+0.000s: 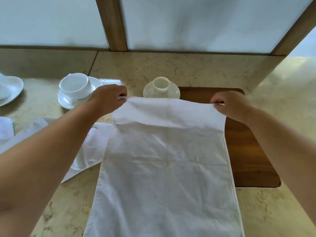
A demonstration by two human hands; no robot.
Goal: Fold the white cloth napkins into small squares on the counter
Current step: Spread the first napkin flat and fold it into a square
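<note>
A long white cloth napkin (164,168) lies lengthwise on the beige stone counter (266,211), running from the near edge to the middle. Its far end is lifted and doubled back toward me, making a raised fold. My left hand (109,98) pinches the far left corner of that end. My right hand (229,103) pinches the far right corner. Both hands are at the same height, with the cloth stretched flat between them.
More white napkins (89,147) lie crumpled to the left. A brown wooden board (248,151) sits under the napkin's right side. A white cup on a saucer (75,88), a small cup on a saucer (161,88) and a white plate (10,89) stand behind.
</note>
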